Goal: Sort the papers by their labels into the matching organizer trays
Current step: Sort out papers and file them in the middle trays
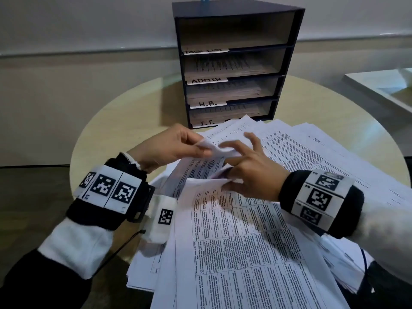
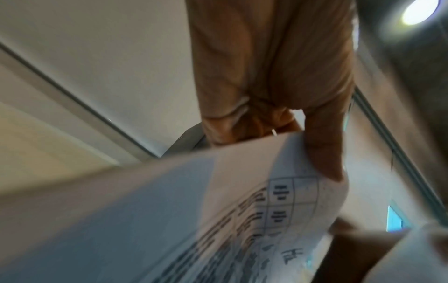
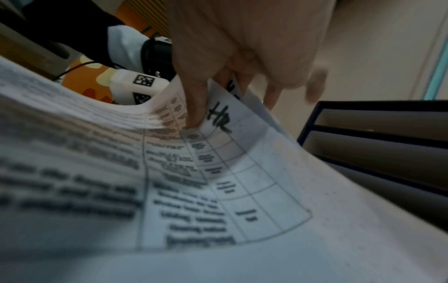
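Four trays make up the dark organizer (image 1: 287,63), which stands upright at the far side of the round tabletop (image 1: 124,108). White strips on the tray fronts read, from top to bottom, TASK LIST (image 1: 206,51), ADMIN (image 1: 206,80), H.R. (image 1: 207,104) and I.T. (image 1: 207,123); printed sheets lie in the lower three trays, while the contents of the top tray cannot be made out. Loose papers (image 1: 301,148) lie fanned over the near and right part of the tabletop, their far edge just beside the I.T. tray. Near the person, a stack of printed table sheets (image 1: 240,241) rests on this spread. The left hand (image 1: 169,143) pinches the raised far corner of one sheet (image 1: 200,166) between thumb and fingers; in the left wrist view the thumb (image 2: 322,153) presses on this curled sheet (image 2: 242,191). The right hand (image 1: 247,168) touches the same corner region, its thumb and lower fingers curled on the far edge of the sheet below (image 1: 207,182), its upper fingers spread above the paper. In the right wrist view a finger (image 3: 196,107) of the right hand presses a lifted page (image 3: 242,153) beside a handwritten mark HR (image 3: 219,118). Both wrists carry black bands with square coded markers (image 1: 104,186).
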Tool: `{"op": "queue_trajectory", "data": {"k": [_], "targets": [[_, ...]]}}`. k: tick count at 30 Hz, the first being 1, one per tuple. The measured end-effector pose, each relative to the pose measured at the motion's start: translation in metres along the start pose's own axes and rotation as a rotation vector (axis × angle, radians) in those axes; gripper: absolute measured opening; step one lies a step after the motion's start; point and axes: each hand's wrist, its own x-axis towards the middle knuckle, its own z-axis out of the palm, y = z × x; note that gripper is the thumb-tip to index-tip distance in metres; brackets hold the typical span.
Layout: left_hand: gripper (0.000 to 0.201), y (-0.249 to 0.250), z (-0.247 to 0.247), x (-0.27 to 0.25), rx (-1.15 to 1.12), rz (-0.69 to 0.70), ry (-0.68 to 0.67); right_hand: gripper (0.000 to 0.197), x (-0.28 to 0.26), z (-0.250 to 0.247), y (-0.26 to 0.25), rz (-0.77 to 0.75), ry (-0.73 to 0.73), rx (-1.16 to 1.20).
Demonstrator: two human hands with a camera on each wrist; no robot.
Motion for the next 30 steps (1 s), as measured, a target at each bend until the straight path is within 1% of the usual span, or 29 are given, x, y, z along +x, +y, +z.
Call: {"op": "queue_trajectory", "data": {"k": [1,3,5,6,7,8,10,13,15,16,17,18,19,20,22,23,24,25,26,27,28,30], "targets": [[0.031,0.004,0.001,-0.002,-0.034,0.013,0.023,0.023,0.001,0.0,0.004,0.004,-0.022,0.026],[0.036,0.01,0.003,-0.005,-0.113,0.022,0.076,0.018,0.006,-0.007,0.014,0.044,-0.047,0.102],[0.053,0.013,0.005,-0.004,-0.174,0.001,0.143,0.016,0.014,-0.022,0.025,0.11,-0.034,0.156],[0.064,0.015,0.006,-0.004,-0.195,-0.011,0.169,0.015,0.018,-0.032,0.03,0.139,-0.02,0.162],[0.069,0.016,0.008,-0.004,-0.216,-0.01,0.184,0.014,0.022,-0.043,0.035,0.162,0.001,0.146],[0.068,0.018,0.01,-0.004,-0.242,0.012,0.197,0.014,0.026,-0.053,0.04,0.188,0.02,0.111],[0.058,0.02,0.016,-0.005,-0.29,0.088,0.208,0.014,0.035,-0.073,0.047,0.231,0.045,0.057],[0.056,0.02,0.024,-0.005,-0.309,0.226,0.247,0.005,0.051,-0.095,0.05,0.3,0.076,0.038],[0.041,0.025,0.028,0.0,-0.303,0.242,0.348,0.009,0.06,-0.105,0.048,0.349,0.096,-0.002],[0.031,0.03,0.03,0.004,-0.296,0.237,0.43,0.01,0.065,-0.11,0.046,0.357,0.115,-0.015],[0.022,0.035,0.031,0.008,-0.292,0.24,0.529,0.013,0.068,-0.114,0.043,0.349,0.162,-0.017],[0.018,0.04,0.03,0.012,-0.283,0.26,0.621,0.02,0.071,-0.118,0.039,0.343,0.244,0.0],[0.018,0.043,0.027,0.016,-0.268,0.286,0.689,0.029,0.071,-0.12,0.039,0.366,0.352,0.024],[0.021,0.047,0.024,0.019,-0.263,0.312,0.738,0.04,0.069,-0.122,0.041,0.428,0.473,0.03],[0.023,0.051,0.016,0.023,-0.293,0.358,0.799,0.063,0.057,-0.121,0.053,0.689,0.675,0.007],[0.021,0.053,0.011,0.024,-0.332,0.391,0.811,0.073,0.05,-0.119,0.059,0.814,0.744,0.079],[0.019,0.054,0.007,0.024,-0.373,0.428,0.819,0.08,0.043,-0.115,0.068,0.895,0.8,0.268],[0.019,0.057,0.003,0.025,-0.398,0.458,0.828,0.081,0.039,-0.11,0.073,0.928,0.853,0.549],[0.019,0.06,0.0,0.026,-0.397,0.48,0.842,0.076,0.036,-0.107,0.077,0.917,0.881,0.823],[0.017,0.064,-0.002,0.028,-0.389,0.5,0.854,0.067,0.035,-0.106,0.081,0.879,0.897,0.963],[0.016,0.069,-0.005,0.029,-0.387,0.516,0.863,0.057,0.035,-0.107,0.084,0.844,0.904,0.959],[0.011,0.078,-0.007,0.03,-0.4,0.542,0.862,0.038,0.038,-0.114,0.086,0.789,0.919,0.852]]}}
